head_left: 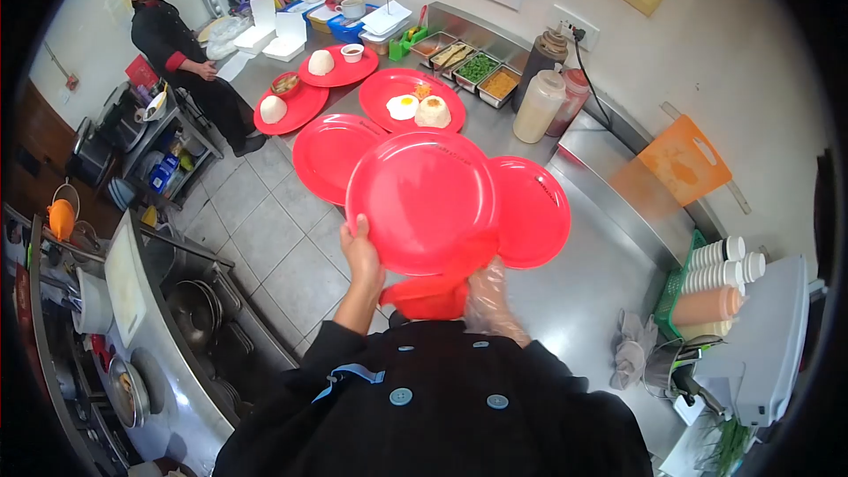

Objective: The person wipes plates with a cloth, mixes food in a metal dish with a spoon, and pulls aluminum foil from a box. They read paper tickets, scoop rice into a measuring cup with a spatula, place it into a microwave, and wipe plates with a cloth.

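Note:
A red plate is held up in front of me, its face toward the camera. My left hand grips its lower left rim, thumb over the edge. In a clear plastic glove, my right hand is closed on a red cloth at the plate's lower right; its fingertips are hidden by the cloth. Behind the held plate, a bare red plate lies to the left and another red plate to the right. Farther back, a red plate carries a rice mound and a fried egg.
Two more red plates with rice stand at the back left. Food trays and sauce bottles line the wall. An orange cutting board leans at right, near stacked cups. A person stands at the far left.

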A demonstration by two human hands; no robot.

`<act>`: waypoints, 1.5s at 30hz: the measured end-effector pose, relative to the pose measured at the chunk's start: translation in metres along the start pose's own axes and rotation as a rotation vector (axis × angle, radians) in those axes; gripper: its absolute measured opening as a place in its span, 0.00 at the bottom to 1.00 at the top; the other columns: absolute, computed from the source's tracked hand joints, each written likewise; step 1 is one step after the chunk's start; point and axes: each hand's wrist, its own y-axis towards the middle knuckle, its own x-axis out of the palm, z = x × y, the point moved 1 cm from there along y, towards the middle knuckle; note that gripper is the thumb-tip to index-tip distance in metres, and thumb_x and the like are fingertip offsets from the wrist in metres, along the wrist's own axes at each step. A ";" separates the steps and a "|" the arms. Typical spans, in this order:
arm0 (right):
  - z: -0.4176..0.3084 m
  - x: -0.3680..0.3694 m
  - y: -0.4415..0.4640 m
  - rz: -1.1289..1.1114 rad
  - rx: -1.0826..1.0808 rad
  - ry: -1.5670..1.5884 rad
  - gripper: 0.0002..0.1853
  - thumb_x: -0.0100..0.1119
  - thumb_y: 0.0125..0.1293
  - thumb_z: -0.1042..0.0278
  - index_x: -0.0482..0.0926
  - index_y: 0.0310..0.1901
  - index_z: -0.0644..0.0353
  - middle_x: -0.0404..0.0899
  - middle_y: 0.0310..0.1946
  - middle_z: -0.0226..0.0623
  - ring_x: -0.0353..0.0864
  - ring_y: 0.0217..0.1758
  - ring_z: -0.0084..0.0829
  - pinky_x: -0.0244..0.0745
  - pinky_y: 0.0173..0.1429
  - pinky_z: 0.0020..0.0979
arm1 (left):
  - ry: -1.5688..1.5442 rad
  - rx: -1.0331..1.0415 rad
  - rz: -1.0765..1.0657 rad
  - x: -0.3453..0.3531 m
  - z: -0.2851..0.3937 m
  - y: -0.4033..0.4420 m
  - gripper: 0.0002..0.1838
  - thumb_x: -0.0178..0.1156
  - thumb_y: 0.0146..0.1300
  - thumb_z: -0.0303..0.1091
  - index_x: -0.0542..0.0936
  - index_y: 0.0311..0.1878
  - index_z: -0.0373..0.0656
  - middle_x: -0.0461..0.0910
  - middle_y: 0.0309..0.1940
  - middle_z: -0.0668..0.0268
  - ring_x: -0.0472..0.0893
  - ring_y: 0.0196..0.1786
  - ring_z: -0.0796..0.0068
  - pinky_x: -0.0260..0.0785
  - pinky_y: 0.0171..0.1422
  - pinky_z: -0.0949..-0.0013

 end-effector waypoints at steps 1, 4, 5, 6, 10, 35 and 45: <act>-0.016 -0.016 -0.002 -0.182 -0.121 0.144 0.18 0.61 0.52 0.70 0.74 0.47 0.58 0.78 0.36 0.40 0.77 0.38 0.37 0.70 0.42 0.36 | 0.073 0.064 -0.027 -0.010 0.010 -0.001 0.12 0.52 0.66 0.36 0.70 0.46 0.37 0.76 0.43 0.62 0.75 0.43 0.76 0.67 0.51 0.70; -0.002 -0.090 0.033 -0.177 -0.555 -0.635 0.22 0.66 0.46 0.69 0.75 0.46 0.56 0.75 0.45 0.43 0.74 0.48 0.44 0.69 0.51 0.40 | 0.222 0.120 -0.057 -0.051 0.037 0.002 0.12 0.50 0.68 0.37 0.69 0.46 0.38 0.75 0.43 0.62 0.75 0.43 0.75 0.67 0.52 0.69; -0.013 -0.106 0.041 -0.220 -0.665 -0.882 0.23 0.67 0.44 0.69 0.76 0.46 0.56 0.74 0.47 0.42 0.73 0.51 0.45 0.68 0.53 0.41 | 0.296 0.116 -0.060 -0.064 0.042 0.001 0.12 0.50 0.68 0.38 0.69 0.46 0.39 0.75 0.43 0.62 0.75 0.43 0.75 0.67 0.52 0.69; -0.020 -0.112 0.043 -0.226 -0.662 -0.880 0.23 0.67 0.44 0.69 0.76 0.46 0.56 0.74 0.47 0.42 0.73 0.51 0.45 0.68 0.53 0.41 | 0.301 0.114 -0.055 -0.075 0.044 -0.002 0.12 0.50 0.68 0.38 0.69 0.46 0.39 0.75 0.43 0.62 0.75 0.43 0.75 0.67 0.52 0.69; -0.035 -0.101 0.047 -0.478 -0.692 -1.200 0.25 0.68 0.40 0.68 0.76 0.45 0.54 0.73 0.47 0.40 0.72 0.50 0.44 0.70 0.54 0.39 | 0.352 -0.001 -0.027 -0.093 0.037 -0.019 0.12 0.50 0.68 0.38 0.68 0.46 0.39 0.75 0.42 0.62 0.74 0.44 0.75 0.66 0.52 0.70; -0.027 -0.056 0.111 -0.378 -0.939 -1.002 0.23 0.63 0.32 0.76 0.78 0.38 0.56 0.76 0.39 0.40 0.73 0.43 0.43 0.72 0.47 0.39 | 0.557 -0.324 -0.364 -0.063 -0.037 -0.005 0.18 0.48 0.64 0.28 0.59 0.57 0.40 0.71 0.48 0.56 0.78 0.42 0.66 0.77 0.36 0.62; -0.076 -0.079 0.172 0.022 -0.670 -0.652 0.20 0.60 0.44 0.74 0.76 0.44 0.60 0.74 0.46 0.46 0.73 0.52 0.47 0.69 0.56 0.38 | 1.041 -0.087 -0.709 0.052 0.015 -0.013 0.33 0.55 0.62 0.34 0.52 0.66 0.36 0.79 0.31 0.49 0.82 0.29 0.59 0.76 0.31 0.62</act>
